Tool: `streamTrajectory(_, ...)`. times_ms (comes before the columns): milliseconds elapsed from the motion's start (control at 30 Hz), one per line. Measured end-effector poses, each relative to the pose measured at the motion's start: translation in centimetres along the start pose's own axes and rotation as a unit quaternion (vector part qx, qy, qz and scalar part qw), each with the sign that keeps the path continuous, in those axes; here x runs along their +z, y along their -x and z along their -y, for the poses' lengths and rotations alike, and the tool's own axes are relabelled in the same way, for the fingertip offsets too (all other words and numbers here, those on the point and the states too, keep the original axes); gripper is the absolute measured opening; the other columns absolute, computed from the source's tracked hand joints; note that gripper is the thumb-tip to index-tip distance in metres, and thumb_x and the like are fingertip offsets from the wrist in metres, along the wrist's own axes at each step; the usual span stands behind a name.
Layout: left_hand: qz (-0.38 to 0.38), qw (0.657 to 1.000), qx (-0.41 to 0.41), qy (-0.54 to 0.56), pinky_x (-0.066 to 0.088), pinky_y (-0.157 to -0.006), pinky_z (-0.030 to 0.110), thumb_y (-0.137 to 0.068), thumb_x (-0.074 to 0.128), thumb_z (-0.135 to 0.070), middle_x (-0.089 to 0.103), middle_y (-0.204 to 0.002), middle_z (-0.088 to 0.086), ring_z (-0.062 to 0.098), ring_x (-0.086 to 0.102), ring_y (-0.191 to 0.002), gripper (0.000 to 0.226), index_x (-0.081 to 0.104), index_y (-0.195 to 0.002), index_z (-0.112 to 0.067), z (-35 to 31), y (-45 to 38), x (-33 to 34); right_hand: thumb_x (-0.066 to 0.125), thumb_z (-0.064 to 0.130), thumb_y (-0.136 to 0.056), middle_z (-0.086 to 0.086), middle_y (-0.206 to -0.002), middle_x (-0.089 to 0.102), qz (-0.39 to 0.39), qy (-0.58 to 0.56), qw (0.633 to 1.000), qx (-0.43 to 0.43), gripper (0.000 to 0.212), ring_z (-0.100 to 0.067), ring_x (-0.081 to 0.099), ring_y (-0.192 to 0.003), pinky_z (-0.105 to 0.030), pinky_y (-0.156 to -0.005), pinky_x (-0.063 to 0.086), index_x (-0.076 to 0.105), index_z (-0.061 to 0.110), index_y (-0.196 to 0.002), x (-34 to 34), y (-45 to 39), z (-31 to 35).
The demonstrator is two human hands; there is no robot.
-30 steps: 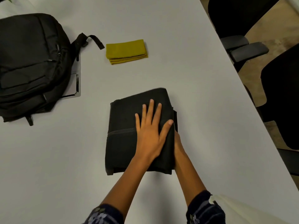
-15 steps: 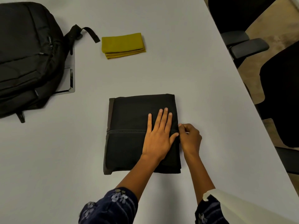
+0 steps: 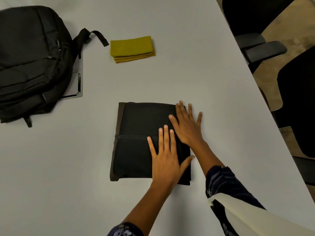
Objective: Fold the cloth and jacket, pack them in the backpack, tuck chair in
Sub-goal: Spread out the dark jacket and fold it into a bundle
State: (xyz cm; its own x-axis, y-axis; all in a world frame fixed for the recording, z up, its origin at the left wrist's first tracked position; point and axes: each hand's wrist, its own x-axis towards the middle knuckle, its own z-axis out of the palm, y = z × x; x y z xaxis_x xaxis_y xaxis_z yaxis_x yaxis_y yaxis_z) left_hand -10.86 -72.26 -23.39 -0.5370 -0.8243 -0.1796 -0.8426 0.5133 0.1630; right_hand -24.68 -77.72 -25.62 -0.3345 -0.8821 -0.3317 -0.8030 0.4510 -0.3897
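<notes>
At far left we see the black backpack (image 3: pixel 29 62) lying on the white table (image 3: pixel 170 79), the folded yellow cloth (image 3: pixel 132 49) beside its strap. Nearer us, our left hand (image 3: pixel 166 160) and right hand (image 3: pixel 188 126) press flat, fingers spread, on the folded black jacket (image 3: pixel 136 142). Black chairs (image 3: pixel 259 36) stand at right.

White table (image 3: pixel 170 74) bears backpack (image 3: pixel 30 62), cloth (image 3: pixel 132 47), jacket (image 3: pixel 144 133).

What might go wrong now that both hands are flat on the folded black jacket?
1. The folded black jacket may spring open once the left hand and right hand lift.
2. The black fabric backpack looks zipped shut; packing may need a hand free.
3. The folded yellow cloth could be forgotten.
</notes>
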Motion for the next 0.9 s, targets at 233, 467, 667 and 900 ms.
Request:
streamTrajectory(233, 0.062, 0.996, 0.046, -0.035, 0.006, -0.111, 0.061, -0.080, 0.014, -0.082, 0.002, -0.158, 0.014, 0.031, 0.001, -0.146, 0.100, 0.010, -0.151, -0.012, 0.9, 0.6, 0.7, 0.016, 0.057, -0.096, -0.011, -0.159, 0.006, -0.031, 0.032, 0.994, 0.096, 0.071, -0.029, 0.001, -0.146, -0.045, -0.117, 0.003, 0.010, 0.012, -0.151, -0.7, 0.1, -0.7)
streamTrajectory(467, 0.096, 0.992, 0.076, 0.015, -0.025, -0.108, 0.053, -0.071, 0.001, -0.086, -0.033, -0.151, 0.004, 0.022, -0.032, -0.139, 0.101, -0.024, -0.144, -0.020, 2.0, 0.5, -0.7, 0.065, 0.054, -0.080, -0.010, -0.116, 0.062, -0.008, -0.381, 0.895, 0.231, 0.062, -0.026, 0.059, -0.107, -0.030, -0.084, 0.050, 0.056, 0.006, -0.119, -0.9, 6.5, 0.4)
streamTrajectory(667, 0.106, 0.964, 0.059, 0.235, -0.021, -0.113, 0.034, -0.098, 0.018, -0.048, -0.013, -0.156, -0.012, 0.007, -0.015, -0.144, 0.058, -0.003, -0.148, -0.028, 3.5, 1.2, -3.6, 0.084, 0.028, -0.067, -0.015, -0.116, 0.064, 0.092, -0.571, 0.767, 0.276, 0.053, -0.024, 0.061, -0.092, -0.033, -0.073, 0.053, 0.061, 0.002, -0.107, -2.7, 6.8, 1.0)
streamTrajectory(900, 0.107, 0.939, 0.011, 0.326, -0.004, -0.118, 0.031, -0.102, 0.029, -0.031, 0.011, -0.158, -0.007, 0.008, 0.002, -0.145, 0.049, 0.017, -0.149, -0.020, 5.8, 3.5, -5.5, 0.081, 0.024, -0.071, -0.014, -0.133, 0.054, 0.133, -0.543, 0.797, 0.230, 0.070, -0.031, 0.051, -0.119, -0.038, -0.099, 0.044, 0.050, 0.002, -0.129, -2.2, 7.5, 2.3)
